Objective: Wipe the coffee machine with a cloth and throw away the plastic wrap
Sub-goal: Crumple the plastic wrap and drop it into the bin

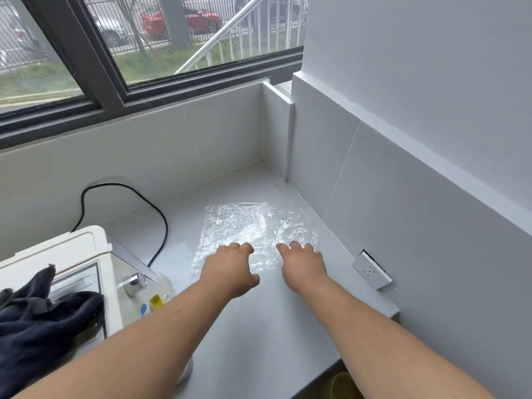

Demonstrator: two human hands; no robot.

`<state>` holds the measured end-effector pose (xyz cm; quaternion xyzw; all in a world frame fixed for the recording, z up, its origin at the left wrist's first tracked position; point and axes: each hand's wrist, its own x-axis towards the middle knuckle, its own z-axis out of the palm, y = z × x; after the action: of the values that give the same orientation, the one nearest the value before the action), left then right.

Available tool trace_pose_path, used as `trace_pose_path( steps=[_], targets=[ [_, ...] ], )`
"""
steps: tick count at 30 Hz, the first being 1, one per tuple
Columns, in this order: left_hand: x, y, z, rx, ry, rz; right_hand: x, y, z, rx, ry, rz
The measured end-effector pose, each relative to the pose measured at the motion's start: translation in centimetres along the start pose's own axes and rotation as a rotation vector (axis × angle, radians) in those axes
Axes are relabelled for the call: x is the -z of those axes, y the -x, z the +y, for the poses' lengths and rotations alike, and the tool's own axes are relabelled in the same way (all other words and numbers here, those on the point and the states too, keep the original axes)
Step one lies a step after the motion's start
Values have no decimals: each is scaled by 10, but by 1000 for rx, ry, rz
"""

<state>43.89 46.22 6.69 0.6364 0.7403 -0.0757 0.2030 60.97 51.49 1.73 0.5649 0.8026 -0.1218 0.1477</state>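
Pressing plastic wrap (253, 226) near edge, both hands (230, 269)

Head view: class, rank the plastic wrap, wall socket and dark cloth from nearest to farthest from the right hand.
From the right hand:
1. Plastic wrap, under its fingertips, on the counter.
2. Wall socket, just to its right, on the wall.
3. Dark cloth, far left, draped on the coffee machine.

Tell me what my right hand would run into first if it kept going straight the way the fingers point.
The right hand points across the plastic wrap, fingertips already at its near edge. Sliding on over the wrap, it would likely meet the tiled wall at the corner, though depth is unclear.
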Motion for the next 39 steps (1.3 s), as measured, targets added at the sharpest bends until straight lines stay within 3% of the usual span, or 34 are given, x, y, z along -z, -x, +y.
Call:
trace_pose_path(
  steps=[4, 11, 14, 16, 19, 24, 26, 31, 33, 36, 39],
  targets=[
    [-7, -2, 4, 28, 41, -27, 2, -1, 5, 9, -309, 116],
    [0, -1, 17, 110, 159, 36, 39, 24, 14, -90, -1368, 204],
    [10, 5, 30, 141, 382, 68, 59, 34, 24, -247, -1844, 90],
    [15, 12, 44, 174, 703, 56, 67, 43, 33, -323, -2036, -13],
    [24, 28, 70, 163, 1089, 50, 66, 55, 43, -325, -2003, -94],
    [35, 45, 105, 15, 1125, 75, 63, 70, 47, -229, -2022, -182],
    [39, 49, 113, -45, 1010, 74, 67, 73, 49, -209, -2088, -171],
    [37, 53, 112, -75, 297, 342, 79, 80, 57, -222, -2175, -63],
    [36, 57, 110, -123, 291, 335, 82, 84, 58, -271, -2190, -28],
    [40, 63, 110, -234, 422, 197, 83, 94, 52, -322, -2222, 14],
    [45, 70, 111, -341, 358, 214, 84, 105, 43, -388, -2299, 76]
  ],
)
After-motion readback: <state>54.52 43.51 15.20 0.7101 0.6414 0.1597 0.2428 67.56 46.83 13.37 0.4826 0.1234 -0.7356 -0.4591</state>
